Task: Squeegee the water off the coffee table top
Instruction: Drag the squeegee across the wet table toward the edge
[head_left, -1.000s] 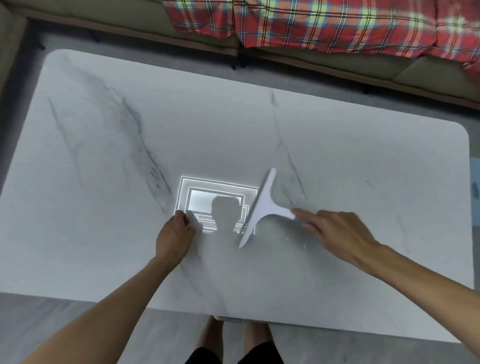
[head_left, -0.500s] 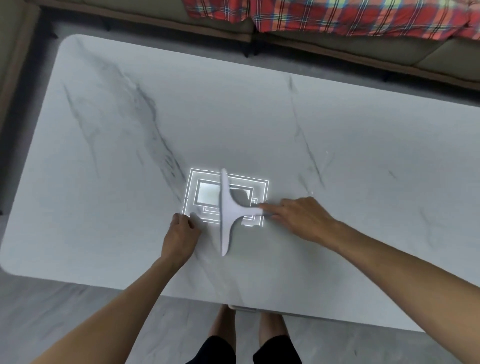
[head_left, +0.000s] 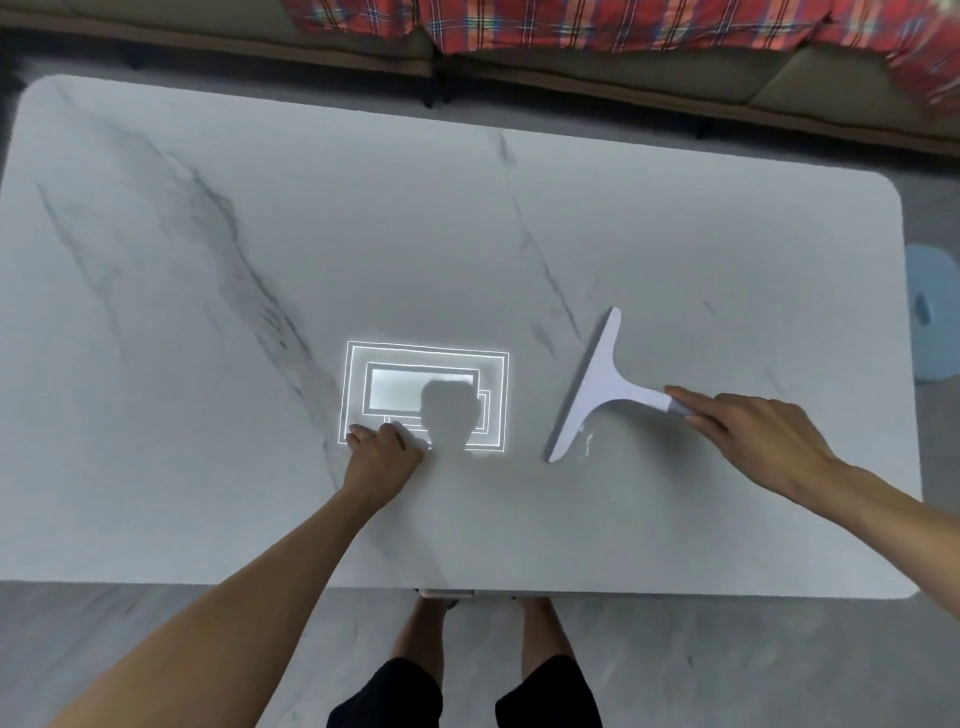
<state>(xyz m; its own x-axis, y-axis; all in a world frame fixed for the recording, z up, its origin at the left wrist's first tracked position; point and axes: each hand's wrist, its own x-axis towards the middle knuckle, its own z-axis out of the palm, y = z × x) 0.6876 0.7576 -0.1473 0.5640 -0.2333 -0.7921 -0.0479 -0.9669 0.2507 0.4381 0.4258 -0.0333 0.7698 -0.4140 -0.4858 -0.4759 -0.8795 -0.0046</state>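
A white T-shaped squeegee (head_left: 597, 387) lies blade-down on the white marble coffee table top (head_left: 363, 234), right of centre, its blade running diagonally. My right hand (head_left: 753, 436) holds the end of its handle, forefinger stretched along it. A small streak of water (head_left: 588, 444) glints just right of the blade's near end. My left hand (head_left: 382, 457) rests as a loose fist on the table, at the lower left corner of a bright reflected ceiling light (head_left: 423, 397).
A sofa with a red plaid blanket (head_left: 623, 23) runs along the table's far side. A pale blue round lid or bin (head_left: 935, 317) sits on the floor off the right edge. My legs (head_left: 483, 654) stand at the near edge.
My right hand has drawn the squeegee from over the light reflection to the right, and the blade now tilts diagonally. The left hand has stayed in place.
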